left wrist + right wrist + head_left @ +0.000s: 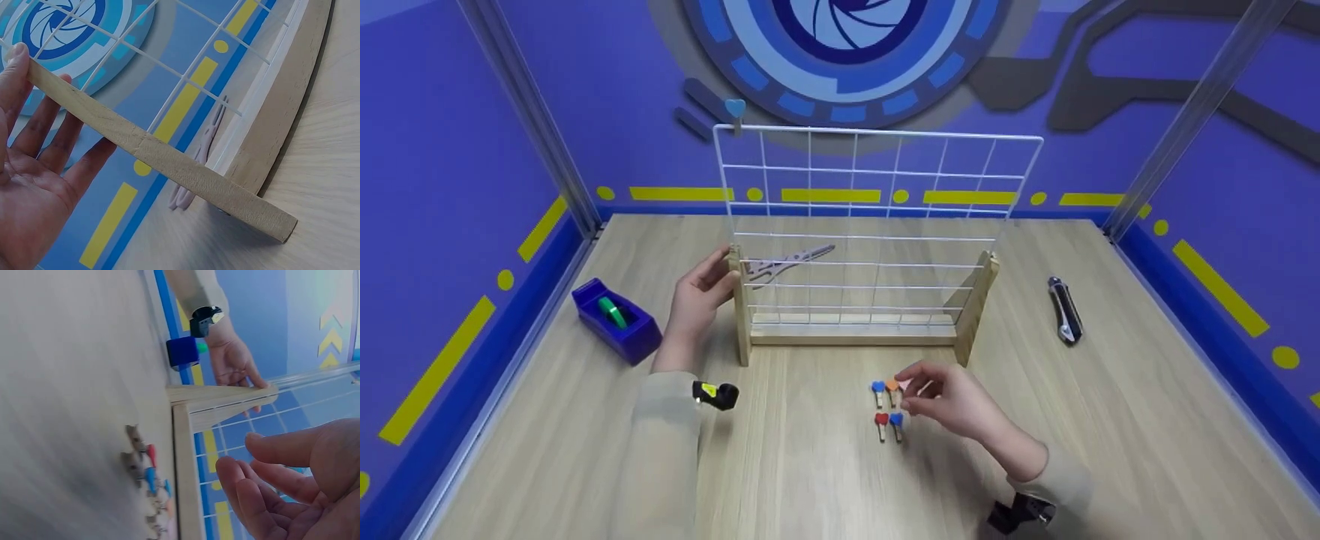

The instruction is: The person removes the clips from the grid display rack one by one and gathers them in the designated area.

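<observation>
A white wire grid stands upright in a wooden stand. My left hand holds the stand's left upright near its top; in the left wrist view the thumb and fingers lie around the wooden upright. My right hand hovers beside several small heart-topped clothespins on the table, among them an orange one, a red one and a blue one. Its fingers are loosely bent, with nothing visible between them and the thumb. A light blue heart clothespin sits on the grid's top left corner.
A purple tape dispenser with green tape stands at the left. Behind the grid lie pale pink scissors. A black utility knife lies to the right. Blue walls enclose the table's sides and back.
</observation>
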`<state>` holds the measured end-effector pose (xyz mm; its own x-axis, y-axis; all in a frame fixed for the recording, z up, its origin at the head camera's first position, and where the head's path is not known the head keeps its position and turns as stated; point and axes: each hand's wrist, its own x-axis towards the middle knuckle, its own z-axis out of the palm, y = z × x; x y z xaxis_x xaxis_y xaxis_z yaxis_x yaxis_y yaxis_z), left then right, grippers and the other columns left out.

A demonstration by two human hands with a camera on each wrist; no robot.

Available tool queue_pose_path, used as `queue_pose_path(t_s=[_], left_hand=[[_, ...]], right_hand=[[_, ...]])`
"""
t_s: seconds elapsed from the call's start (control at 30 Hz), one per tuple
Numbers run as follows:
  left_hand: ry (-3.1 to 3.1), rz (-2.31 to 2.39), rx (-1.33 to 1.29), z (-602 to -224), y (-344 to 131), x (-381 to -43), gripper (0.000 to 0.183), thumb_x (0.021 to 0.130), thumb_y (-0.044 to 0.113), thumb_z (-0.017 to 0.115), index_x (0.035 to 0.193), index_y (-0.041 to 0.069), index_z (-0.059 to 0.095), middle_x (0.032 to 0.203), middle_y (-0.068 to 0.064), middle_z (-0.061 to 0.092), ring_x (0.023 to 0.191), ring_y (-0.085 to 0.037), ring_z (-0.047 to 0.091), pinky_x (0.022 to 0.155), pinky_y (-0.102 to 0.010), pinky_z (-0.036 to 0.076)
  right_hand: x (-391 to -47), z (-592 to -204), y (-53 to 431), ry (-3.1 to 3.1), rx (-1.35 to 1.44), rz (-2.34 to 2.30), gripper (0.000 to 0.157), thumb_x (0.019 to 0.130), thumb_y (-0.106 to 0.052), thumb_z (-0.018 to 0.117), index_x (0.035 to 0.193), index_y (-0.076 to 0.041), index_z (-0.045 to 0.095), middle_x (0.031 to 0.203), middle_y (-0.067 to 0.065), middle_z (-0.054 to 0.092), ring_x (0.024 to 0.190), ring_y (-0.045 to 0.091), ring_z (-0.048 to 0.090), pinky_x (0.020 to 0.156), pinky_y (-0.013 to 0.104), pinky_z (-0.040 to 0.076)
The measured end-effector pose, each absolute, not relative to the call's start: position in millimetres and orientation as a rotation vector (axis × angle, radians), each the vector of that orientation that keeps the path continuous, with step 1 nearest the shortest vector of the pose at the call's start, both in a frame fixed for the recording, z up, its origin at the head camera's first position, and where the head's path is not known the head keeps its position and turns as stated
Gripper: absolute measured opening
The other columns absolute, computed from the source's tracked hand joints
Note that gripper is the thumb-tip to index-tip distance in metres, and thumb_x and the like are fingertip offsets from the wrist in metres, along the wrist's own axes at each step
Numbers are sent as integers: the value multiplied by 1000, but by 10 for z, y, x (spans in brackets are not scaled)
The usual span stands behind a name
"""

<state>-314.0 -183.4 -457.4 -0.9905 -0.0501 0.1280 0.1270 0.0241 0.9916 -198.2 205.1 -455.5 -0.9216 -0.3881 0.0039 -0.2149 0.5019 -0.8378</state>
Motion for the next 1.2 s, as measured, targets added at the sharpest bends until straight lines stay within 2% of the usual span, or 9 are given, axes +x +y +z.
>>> queue_pose_path(t_s=[0.17, 0.27, 0.4, 0.6, 0.73, 1.03, 1.2], left_hand=[[-2114, -2141, -91, -4590, -1837, -3157, 59, 100, 20, 67, 155, 11, 46, 151, -18, 56, 119, -4, 63, 98, -22, 57], [-2112, -2142, -95, -4589, -1836, -3159, 58, 101, 20, 66, 155, 12, 46, 149, -18, 57, 115, 0, 64, 96, -20, 57], [-2122, -2137, -92, -4584, -1835, -3158, 58, 101, 22, 66, 155, 13, 46, 150, -16, 58, 119, -4, 64, 100, -23, 57], [-2153, -2108, -74, -4586, -1841, -3162, 57, 101, 23, 65, 155, 15, 47, 150, -13, 58, 129, -15, 60, 104, -28, 56], [-2141, -2119, -81, -4592, -1836, -3167, 58, 101, 22, 66, 155, 14, 47, 151, -14, 57, 131, -18, 60, 103, -27, 56], [-2084, -2146, -113, -4591, -1800, -3163, 56, 102, 12, 63, 154, 8, 46, 150, -22, 56, 112, 2, 65, 93, -19, 58], [-2102, -2124, -107, -4591, -1813, -3154, 57, 102, 17, 65, 155, 8, 46, 150, -21, 55, 114, 0, 64, 97, -21, 57]], right_hand=[[-2025, -4370, 1987, 2611, -609, -1378, 25, 90, -4, 77, 114, -4, 73, 94, 11, 74, 80, 16, 70, 68, 20, 57], [-2061, -4245, 1938, 2637, -680, -1364, 25, 91, -5, 77, 116, -5, 72, 98, 13, 74, 85, 17, 71, 71, 20, 58], [-2119, -4037, 1853, 2681, -734, -1345, 26, 92, -7, 77, 117, -8, 73, 104, 11, 74, 93, 18, 71, 78, 23, 60], [-2205, -3712, 1701, 2728, -772, -1368, 30, 91, -8, 77, 120, -10, 72, 110, 10, 75, 98, 20, 72, 84, 35, 63], [-2268, -3528, 1579, 2749, -788, -1388, 31, 92, -9, 77, 122, -10, 72, 113, 8, 75, 101, 20, 72, 85, 35, 64], [-2472, -3094, 1274, 2737, -915, -1501, 29, 93, -7, 76, 121, -7, 71, 115, 9, 75, 104, 22, 71, 88, 33, 63], [-2643, -2787, 1098, 2744, -1013, -1618, 28, 91, -5, 77, 119, -4, 71, 116, 12, 75, 104, 23, 72, 88, 30, 63]])
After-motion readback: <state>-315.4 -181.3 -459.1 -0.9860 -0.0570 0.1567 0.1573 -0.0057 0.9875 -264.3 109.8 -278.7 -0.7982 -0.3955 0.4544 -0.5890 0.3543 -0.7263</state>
